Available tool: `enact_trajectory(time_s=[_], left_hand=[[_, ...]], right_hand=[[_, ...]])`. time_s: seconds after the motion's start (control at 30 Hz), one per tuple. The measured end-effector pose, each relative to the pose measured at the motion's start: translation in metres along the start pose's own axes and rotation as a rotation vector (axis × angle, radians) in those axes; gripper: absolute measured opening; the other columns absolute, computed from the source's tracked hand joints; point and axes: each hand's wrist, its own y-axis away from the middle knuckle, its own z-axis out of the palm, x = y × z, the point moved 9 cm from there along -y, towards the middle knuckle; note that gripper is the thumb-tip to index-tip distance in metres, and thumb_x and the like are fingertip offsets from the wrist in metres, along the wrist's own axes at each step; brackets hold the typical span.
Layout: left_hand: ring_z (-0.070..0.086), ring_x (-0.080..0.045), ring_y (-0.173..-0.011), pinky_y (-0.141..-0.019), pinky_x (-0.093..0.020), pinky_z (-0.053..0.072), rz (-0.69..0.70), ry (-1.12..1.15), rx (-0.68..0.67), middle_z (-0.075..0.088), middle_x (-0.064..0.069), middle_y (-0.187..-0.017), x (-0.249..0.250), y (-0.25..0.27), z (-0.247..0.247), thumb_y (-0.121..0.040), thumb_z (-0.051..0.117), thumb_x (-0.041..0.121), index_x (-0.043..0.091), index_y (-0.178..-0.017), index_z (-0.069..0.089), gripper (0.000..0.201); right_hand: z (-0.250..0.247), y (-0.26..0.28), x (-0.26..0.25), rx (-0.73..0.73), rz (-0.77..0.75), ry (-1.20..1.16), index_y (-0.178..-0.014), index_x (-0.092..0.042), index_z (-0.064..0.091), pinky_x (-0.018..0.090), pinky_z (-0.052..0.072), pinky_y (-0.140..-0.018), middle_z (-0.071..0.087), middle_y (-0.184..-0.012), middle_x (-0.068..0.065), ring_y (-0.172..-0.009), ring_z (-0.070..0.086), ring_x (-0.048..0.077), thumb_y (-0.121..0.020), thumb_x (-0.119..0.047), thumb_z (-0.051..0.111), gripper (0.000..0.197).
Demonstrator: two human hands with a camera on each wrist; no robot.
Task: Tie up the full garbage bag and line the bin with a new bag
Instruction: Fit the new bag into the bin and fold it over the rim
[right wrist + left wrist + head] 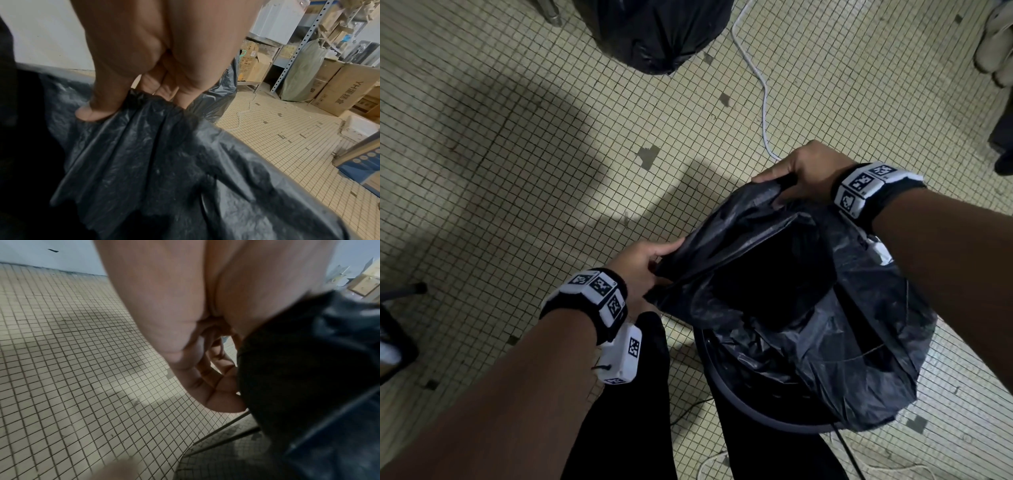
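A new black bag (825,308) hangs open over the round grey bin (726,387), its mouth spread between my two hands. My left hand (650,262) pinches the near-left rim of the bag; in the left wrist view the left hand (216,386) curls against the black bag (308,378). My right hand (796,174) grips the far rim, and the right wrist view shows the right hand (131,100) bunching the bag (164,154) between thumb and fingers. The full black bag (661,34) stands on the floor at the top of the head view, also the full bag (216,100).
A white cable (760,85) snakes over the tiled floor (517,154) between the full bag and the bin. My dark trouser legs (633,411) stand beside the bin. Cardboard boxes (339,91) and metal shelving (287,48) line the right side.
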Motion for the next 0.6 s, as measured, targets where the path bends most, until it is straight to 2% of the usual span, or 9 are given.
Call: enact_trajectory(time_s=[0.07,0.13,0.2,0.3,0.4,0.47,0.6], left_hand=[[0.065,0.000,-0.105,-0.087,-0.025,0.058,0.010,-0.010,0.014,0.066,0.023,-0.119,-0.006,0.004,-0.002,-0.083,0.077,0.002,0.050,-0.132,0.057,0.071],[0.065,-0.001,-0.102,-0.081,-0.021,0.058,-0.008,-0.009,0.088,0.066,0.022,-0.116,-0.018,0.011,-0.009,-0.085,0.072,-0.002,0.056,-0.118,0.064,0.067],[0.064,0.000,-0.103,-0.087,-0.026,0.058,-0.044,-0.019,0.192,0.066,0.023,-0.116,-0.030,0.019,-0.017,-0.086,0.070,-0.003,0.050,-0.122,0.065,0.064],[0.065,-0.005,-0.101,-0.091,-0.033,0.057,-0.052,-0.013,0.264,0.067,0.020,-0.109,-0.036,0.023,-0.021,-0.085,0.072,-0.001,0.043,-0.132,0.061,0.065],[0.069,-0.018,-0.096,-0.088,-0.042,0.059,-0.088,0.057,0.309,0.069,0.010,-0.104,-0.042,0.021,-0.022,-0.086,0.071,-0.002,0.039,-0.130,0.065,0.060],[0.068,-0.024,-0.100,-0.088,-0.048,0.059,-0.127,0.146,0.321,0.070,0.002,-0.105,-0.048,0.019,-0.022,-0.086,0.070,-0.005,0.034,-0.127,0.068,0.056],[0.069,-0.025,-0.102,-0.090,-0.047,0.058,-0.185,0.211,0.307,0.073,-0.001,-0.103,-0.058,0.018,-0.030,-0.084,0.068,-0.010,0.033,-0.118,0.073,0.055]], right_hand=[[0.000,-0.001,0.003,-0.016,0.006,0.000,-0.127,-0.037,0.066,0.031,0.050,-0.099,0.074,-0.112,-0.006,-0.100,0.068,0.013,-0.074,-0.025,0.086,0.058],[0.000,-0.002,0.008,-0.021,0.006,0.001,-0.128,-0.036,0.066,0.029,0.049,-0.099,0.074,-0.113,-0.005,-0.100,0.068,0.013,-0.073,-0.025,0.087,0.060],[0.000,-0.003,0.013,-0.008,0.012,-0.009,-0.128,-0.035,0.066,0.021,0.044,-0.094,0.074,-0.113,-0.006,-0.100,0.067,0.011,-0.072,-0.025,0.087,0.060],[0.000,-0.003,0.016,0.012,0.006,-0.006,-0.128,-0.036,0.066,0.020,0.043,-0.093,0.074,-0.114,-0.005,-0.102,0.067,0.013,-0.072,-0.027,0.087,0.060],[0.000,-0.003,0.019,0.017,0.013,0.005,-0.128,-0.037,0.065,0.027,0.048,-0.097,0.074,-0.114,-0.005,-0.101,0.068,0.015,-0.073,-0.030,0.086,0.060],[-0.002,-0.002,0.022,0.019,0.018,0.016,-0.129,-0.037,0.065,0.032,0.050,-0.099,0.074,-0.114,-0.005,-0.101,0.068,0.017,-0.073,-0.030,0.086,0.059],[-0.004,0.000,0.029,0.034,0.033,-0.017,-0.128,-0.036,0.066,0.026,0.046,-0.097,0.074,-0.114,-0.005,-0.100,0.067,0.013,-0.075,-0.026,0.086,0.058]])
